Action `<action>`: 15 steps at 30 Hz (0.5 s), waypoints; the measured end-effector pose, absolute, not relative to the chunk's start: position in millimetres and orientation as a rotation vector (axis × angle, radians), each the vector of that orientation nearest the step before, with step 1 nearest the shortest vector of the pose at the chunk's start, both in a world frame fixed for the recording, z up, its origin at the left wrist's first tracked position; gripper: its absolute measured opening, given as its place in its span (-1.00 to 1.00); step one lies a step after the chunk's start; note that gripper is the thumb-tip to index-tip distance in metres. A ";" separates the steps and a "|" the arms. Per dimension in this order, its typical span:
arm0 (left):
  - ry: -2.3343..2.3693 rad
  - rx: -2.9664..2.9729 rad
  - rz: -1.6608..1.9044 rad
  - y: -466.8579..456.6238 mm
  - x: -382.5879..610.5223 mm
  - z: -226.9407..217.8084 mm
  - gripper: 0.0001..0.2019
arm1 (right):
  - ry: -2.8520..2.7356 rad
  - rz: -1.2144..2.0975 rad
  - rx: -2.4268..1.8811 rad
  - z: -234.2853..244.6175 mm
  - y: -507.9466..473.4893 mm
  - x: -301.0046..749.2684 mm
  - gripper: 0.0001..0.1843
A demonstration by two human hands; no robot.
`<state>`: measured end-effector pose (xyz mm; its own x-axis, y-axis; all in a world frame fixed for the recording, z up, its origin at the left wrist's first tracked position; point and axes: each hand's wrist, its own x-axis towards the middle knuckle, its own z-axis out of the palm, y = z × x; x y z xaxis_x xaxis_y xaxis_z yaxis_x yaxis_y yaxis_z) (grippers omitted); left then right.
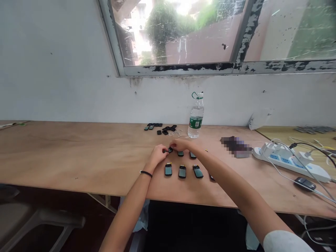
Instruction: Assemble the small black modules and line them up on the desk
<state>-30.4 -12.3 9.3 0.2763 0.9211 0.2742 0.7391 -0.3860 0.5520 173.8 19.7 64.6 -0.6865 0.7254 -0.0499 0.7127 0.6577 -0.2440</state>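
A small black device with a grey-green screen (pixel 170 150) lies between my two hands at the left end of the farther row. My left hand (pixel 158 154), a black band on its wrist, grips it by the left edge. From the right, my right hand (pixel 179 144) closes its fingers at the top edge of the same device. Closer to me is a row of similar devices, among them a left one (pixel 168 169), a middle one (pixel 182 171) and a slightly turned one (pixel 197 171). My right forearm partly covers others in both rows.
A water bottle (pixel 196 117) stands near the wall. Left of it lie black pieces (pixel 170 128) and small pale bits (pixel 175 133). At right are a blurred-out item (pixel 237 147), a white power strip (pixel 291 162) with cables, and a black mouse-like object (pixel 305 184).
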 end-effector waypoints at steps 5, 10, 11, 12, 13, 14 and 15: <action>1.520 2.187 0.804 -11.6 -31.2 6.9 -0.88 | -2.551 0.359 -1.305 48.9 28.4 176.3 -0.72; 1.499 2.191 0.832 -7.8 -32.3 2.5 -0.91 | -2.411 0.496 -1.178 41.6 28.1 173.6 -0.85; 1.492 2.191 0.839 -7.4 -32.5 2.2 -0.91 | -2.411 0.512 -1.166 40.3 27.9 172.9 -0.87; 1.483 2.190 0.847 -7.2 -32.7 2.1 -0.92 | -2.413 0.520 -1.161 38.9 27.9 172.3 -0.87; 1.475 2.189 0.854 -7.2 -32.7 2.2 -0.92 | -2.414 0.525 -1.162 37.1 28.2 171.7 -0.87; 1.471 2.186 0.856 -7.3 -32.6 2.4 -0.93 | -2.414 0.534 -1.162 35.2 28.9 171.2 -0.86; 1.474 2.184 0.854 -7.6 -32.4 2.6 -0.94 | -2.414 0.548 -1.162 33.0 29.8 170.8 -0.84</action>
<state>-32.4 -7.6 2.6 0.2692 0.9225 0.2767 0.6987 -0.3848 0.6031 170.8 29.8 33.0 -0.5721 0.7987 0.1864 0.6402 0.5769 -0.5073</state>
